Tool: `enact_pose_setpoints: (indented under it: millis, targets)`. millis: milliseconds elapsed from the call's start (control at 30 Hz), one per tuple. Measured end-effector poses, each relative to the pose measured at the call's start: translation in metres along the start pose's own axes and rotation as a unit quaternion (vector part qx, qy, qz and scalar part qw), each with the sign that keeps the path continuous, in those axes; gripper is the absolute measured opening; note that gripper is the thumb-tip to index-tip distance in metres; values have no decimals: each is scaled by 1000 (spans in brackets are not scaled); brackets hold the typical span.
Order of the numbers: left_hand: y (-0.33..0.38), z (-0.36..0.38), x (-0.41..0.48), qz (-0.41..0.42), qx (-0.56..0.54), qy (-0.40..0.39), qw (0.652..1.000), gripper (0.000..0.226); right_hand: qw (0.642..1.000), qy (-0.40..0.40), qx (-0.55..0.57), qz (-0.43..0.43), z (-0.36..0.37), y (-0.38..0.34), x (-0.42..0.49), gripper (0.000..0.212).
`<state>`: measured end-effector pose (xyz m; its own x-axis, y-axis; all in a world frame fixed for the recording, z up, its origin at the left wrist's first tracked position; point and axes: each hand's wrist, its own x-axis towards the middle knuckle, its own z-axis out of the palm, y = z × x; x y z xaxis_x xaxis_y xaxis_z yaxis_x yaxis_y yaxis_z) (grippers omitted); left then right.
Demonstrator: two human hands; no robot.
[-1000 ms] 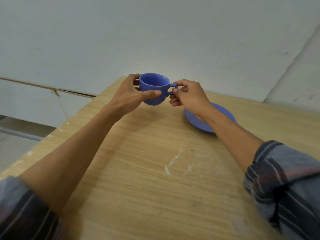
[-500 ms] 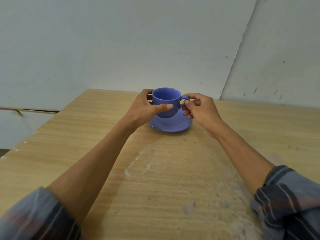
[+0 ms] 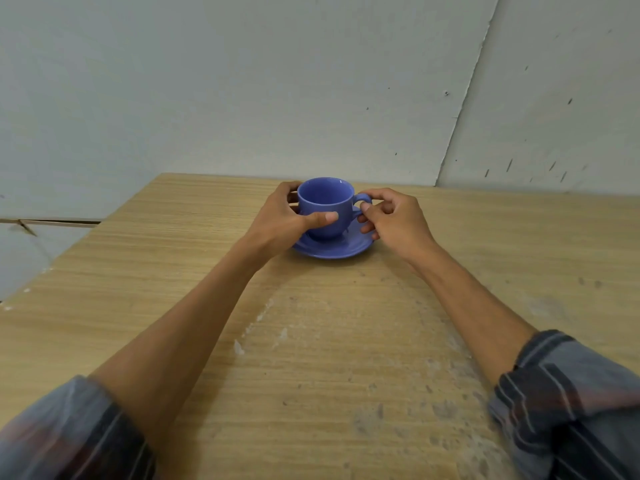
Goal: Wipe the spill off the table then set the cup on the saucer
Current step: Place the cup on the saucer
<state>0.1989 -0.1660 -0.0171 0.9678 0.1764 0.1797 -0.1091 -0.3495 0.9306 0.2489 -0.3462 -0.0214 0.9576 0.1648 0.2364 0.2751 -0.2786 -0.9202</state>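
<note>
Lowered since a moment ago, the cup point(image 3: 326, 198) now sits on the saucer point(image 3: 333, 251) (both blue); left grip point(image 3: 281, 220) wraps its body, right grip point(image 3: 396, 220) pinches its handle point(image 3: 361, 197).

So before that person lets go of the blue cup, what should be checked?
1. The cup sits on the saucer: ok, its base looks seated near the middle.
2. It stands upright: ok.
3. It is empty: ok, nothing shows inside.
4. The left hand grips its body, the right hand pinches the handle: ok, steadied.
5. The table is wiped dry: cannot tell; pale marks lie in front of the saucer.
</note>
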Motion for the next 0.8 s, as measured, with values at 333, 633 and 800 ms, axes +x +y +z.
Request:
enact_pose_setpoints:
  millis: [333,633,800]
  targets:
    - [-5,2,2,1,8,-3,1000,78,1000,-2,-1,6,-1,4,0,17]
    - [-8,3,3,0,11,-6,1000,78,1000,-7,-11,16,-2,4,0,13]
    - [-8,4,3,-6,6,-8,1000,80,999,-3,-47,5,-3,6,0,10]
